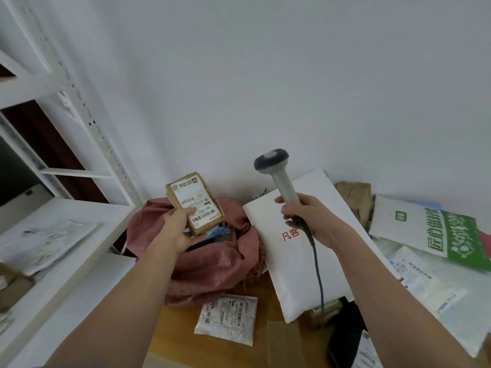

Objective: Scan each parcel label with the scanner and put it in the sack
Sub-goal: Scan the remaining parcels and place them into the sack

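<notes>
Small brown parcel [195,205], centre of frame, white label with barcodes facing up, tilted, held up just above the sack. Sack [210,261] is pinkish-red woven fabric, slumped and crumpled below centre, mouth open with blue-and-white packets showing inside. Scanner [279,173], right of centre: grey handle, dark head at top, upright and leaning slightly left, dark cable trailing down from the base. Scanner and parcel apart.

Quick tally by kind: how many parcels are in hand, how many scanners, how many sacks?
Parcels in hand: 1, the brown box held by the left hand
Scanners: 1, the grey scanner held by the right hand
Sacks: 1, the pink sack
Total: 3
</notes>
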The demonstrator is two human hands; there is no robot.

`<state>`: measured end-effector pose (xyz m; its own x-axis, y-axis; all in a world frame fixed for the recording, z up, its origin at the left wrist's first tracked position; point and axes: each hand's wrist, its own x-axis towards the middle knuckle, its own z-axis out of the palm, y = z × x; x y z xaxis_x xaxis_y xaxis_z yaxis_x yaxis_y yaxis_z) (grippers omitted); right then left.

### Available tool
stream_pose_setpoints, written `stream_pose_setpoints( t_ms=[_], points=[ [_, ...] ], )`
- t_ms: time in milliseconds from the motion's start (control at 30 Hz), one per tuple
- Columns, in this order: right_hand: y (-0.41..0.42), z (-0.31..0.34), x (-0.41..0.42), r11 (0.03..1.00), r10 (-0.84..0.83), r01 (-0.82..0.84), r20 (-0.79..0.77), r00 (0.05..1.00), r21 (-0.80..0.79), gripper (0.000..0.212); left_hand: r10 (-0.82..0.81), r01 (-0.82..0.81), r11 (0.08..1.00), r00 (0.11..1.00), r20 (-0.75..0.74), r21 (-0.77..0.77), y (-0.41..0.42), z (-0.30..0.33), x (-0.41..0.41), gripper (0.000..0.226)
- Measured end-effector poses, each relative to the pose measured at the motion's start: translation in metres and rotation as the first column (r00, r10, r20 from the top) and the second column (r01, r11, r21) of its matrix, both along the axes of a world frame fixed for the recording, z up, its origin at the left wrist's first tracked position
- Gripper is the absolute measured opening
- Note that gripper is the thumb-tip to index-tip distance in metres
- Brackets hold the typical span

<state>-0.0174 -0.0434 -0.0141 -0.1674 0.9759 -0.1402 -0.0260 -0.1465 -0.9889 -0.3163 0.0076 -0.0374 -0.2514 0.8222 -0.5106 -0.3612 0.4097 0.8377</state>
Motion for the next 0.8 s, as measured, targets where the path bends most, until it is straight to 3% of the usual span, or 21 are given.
stream_pose_setpoints(
  t_ms=[67,100,267,500,800],
  points=[
    [0.002,0.002,-0.005,0.996,-0.089,0.081,0.263,0.961,0.042,0.031,-0.025,0.025,1.000,0.999,0.019,0.003,0.000,-0.002,-0.002,0.057],
    [0.002,0.002,-0.008,0.993,-0.120,0.112,0.298,0.947,0.045,0.033,-0.039,0.039,0.999,0.999,0.032,0.012,-0.001,-0.004,-0.001,0.059],
    [-0.001,0.002,-0.013,0.985,-0.167,0.152,0.202,0.965,0.088,0.020,-0.120,0.115,0.991,0.990,0.075,0.068,-0.003,-0.011,0.007,0.065],
    [-0.010,0.027,-0.011,0.996,-0.056,0.043,0.182,0.982,0.074,0.016,-0.163,0.150,0.977,0.983,0.079,0.149,-0.001,-0.007,0.018,0.064],
    [-0.030,0.052,-0.016,0.996,0.090,-0.083,0.257,0.962,-0.039,0.020,-0.091,0.043,0.978,0.969,0.230,0.205,0.003,-0.012,0.027,0.038]
  ],
)
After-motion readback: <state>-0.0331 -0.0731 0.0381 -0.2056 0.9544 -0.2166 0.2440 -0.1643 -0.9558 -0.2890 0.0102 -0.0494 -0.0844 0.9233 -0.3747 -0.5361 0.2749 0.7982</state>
